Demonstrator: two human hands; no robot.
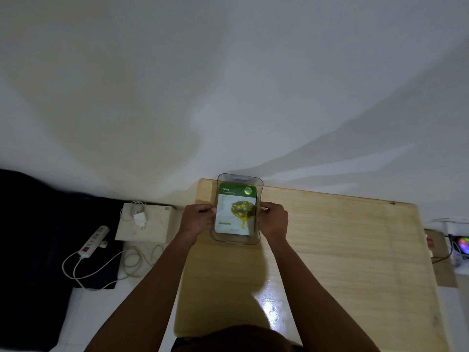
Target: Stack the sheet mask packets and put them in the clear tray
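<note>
A clear plastic tray (238,238) stands at the far left end of the wooden table (342,250). Inside it lies a stack of sheet mask packets (236,212); the top one is green and white, printed "Olive" with a picture of olives. How many packets lie under it is hidden. My left hand (198,217) grips the tray's left wall, fingers curled over the rim. On the opposite wall my right hand (274,219) holds the rim the same way.
Left of the table, on the floor, lie a beige box (152,229) with a white charger (140,219) on it, a white power strip (94,241) and loose cables. A dark cloth (30,250) covers the far left. A glowing device (463,243) sits at the right edge.
</note>
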